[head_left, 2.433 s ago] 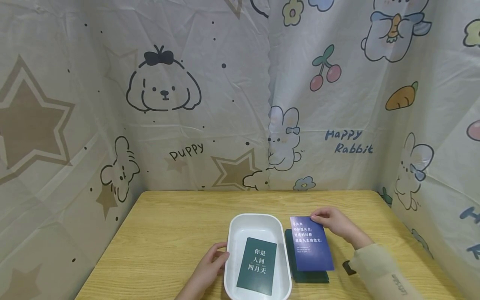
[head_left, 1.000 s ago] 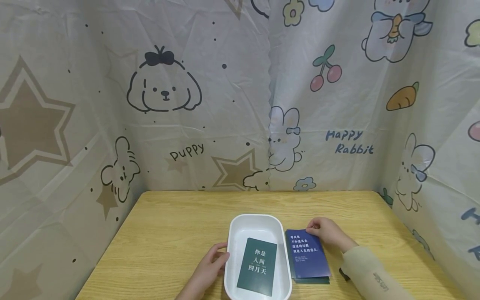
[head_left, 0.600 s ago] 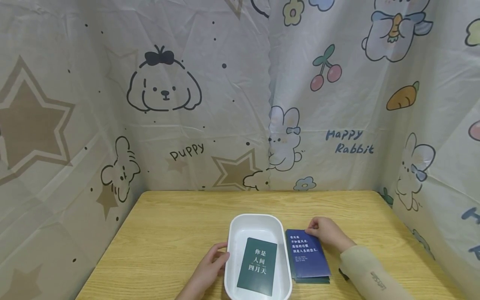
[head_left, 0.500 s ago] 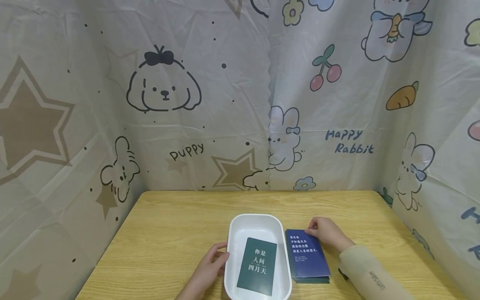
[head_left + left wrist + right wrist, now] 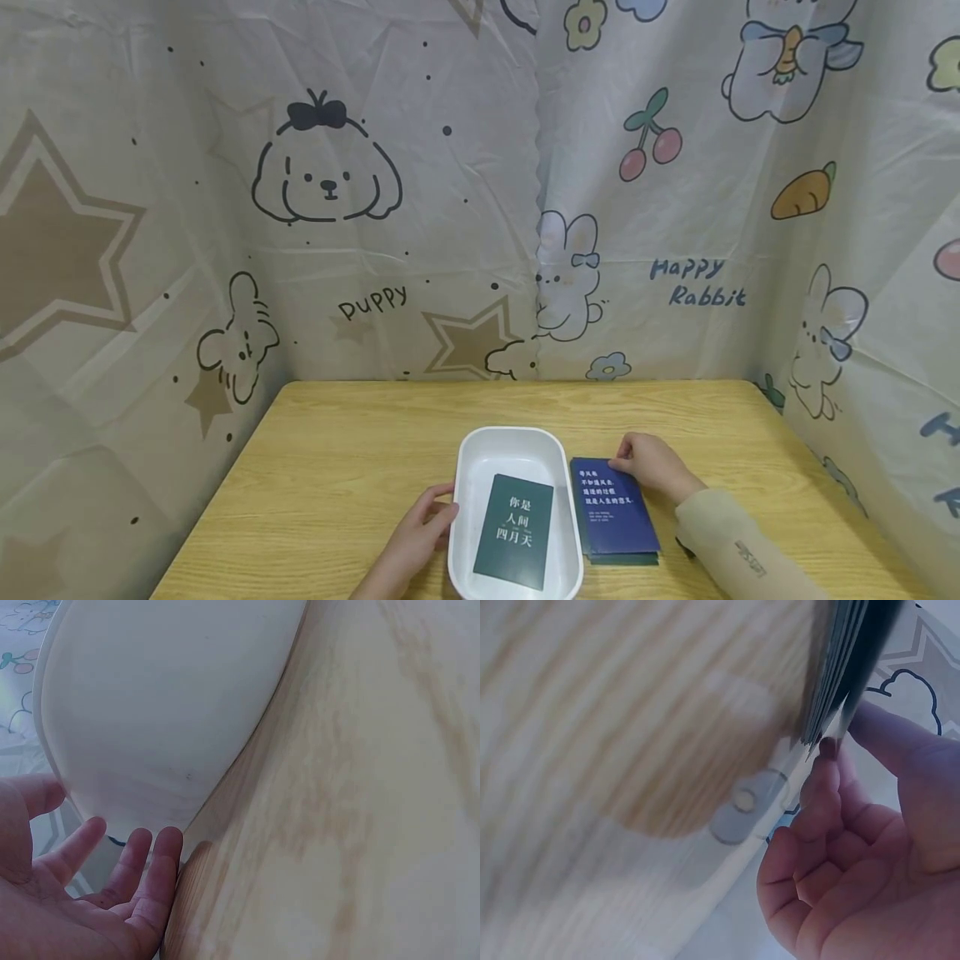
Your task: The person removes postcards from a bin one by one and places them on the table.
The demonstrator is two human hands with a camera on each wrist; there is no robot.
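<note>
A white plastic tray stands on the table, with a dark green card bearing white writing lying in it. My left hand is at the tray's left side; in the left wrist view its spread, relaxed fingers touch the tray's outer wall. Right of the tray lies a stack of dark green cards, topped by a blue card with white writing. My right hand pinches the blue card's far right corner. In the right wrist view, its thumb is on the upper face and a fingertip is under the lifted corner.
The wooden table ends at a patterned curtain, which rises at the back and along both sides. A beige sleeve covers the right forearm.
My right hand has brought the blue card down and toward me, onto the green stack. Over the last second it has barely moved. My left hand and the tray have stayed put.
</note>
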